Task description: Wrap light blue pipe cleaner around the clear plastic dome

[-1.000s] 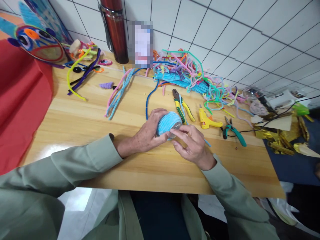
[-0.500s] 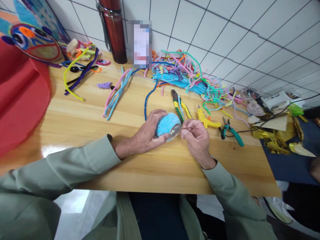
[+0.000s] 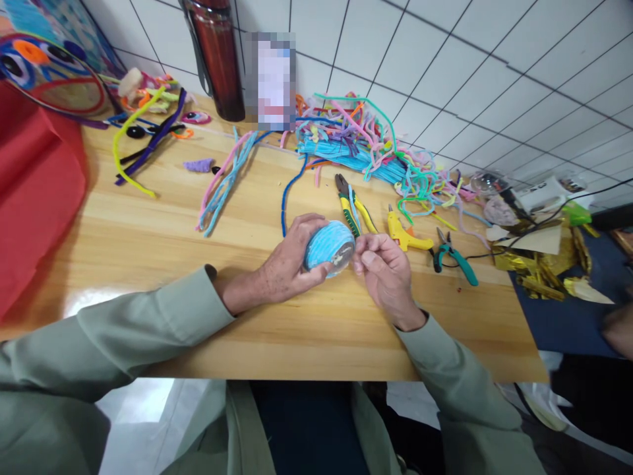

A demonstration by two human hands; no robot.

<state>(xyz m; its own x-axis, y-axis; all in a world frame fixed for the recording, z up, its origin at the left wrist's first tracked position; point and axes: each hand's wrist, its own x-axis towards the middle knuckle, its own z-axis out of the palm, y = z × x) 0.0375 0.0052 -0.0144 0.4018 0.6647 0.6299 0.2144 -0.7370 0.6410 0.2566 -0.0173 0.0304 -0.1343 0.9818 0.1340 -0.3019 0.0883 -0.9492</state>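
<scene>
My left hand (image 3: 283,269) is wrapped around a rounded form covered in light-blue fuzzy strands (image 3: 327,244), which has a bare, greyish patch on its right end. Close to that bare end, my right hand (image 3: 388,277) has thumb and fingertips pinched together; whatever is between them is too small to make out. Just behind the hands lie yellow-and-green handled pliers (image 3: 352,206) with a light-blue strand across them. A yellow glue gun (image 3: 406,232) and teal-handled pliers (image 3: 455,257) rest to the right. A dark-blue pipe cleaner (image 3: 285,198) curves behind my left hand.
A pile of coloured pipe cleaners (image 3: 353,148) lies along the tiled wall. Near it stand a red flask (image 3: 220,63) and a blurred-out phone (image 3: 273,86). Red material (image 3: 37,198) covers the left side; gold foil (image 3: 544,264) lies at right, beside another person's arm (image 3: 618,330).
The view has shifted slightly, moving everything a little left. Both hands keep nearly the same pose on and beside the blue form, with the right fingertips still pinched at its bare end.
</scene>
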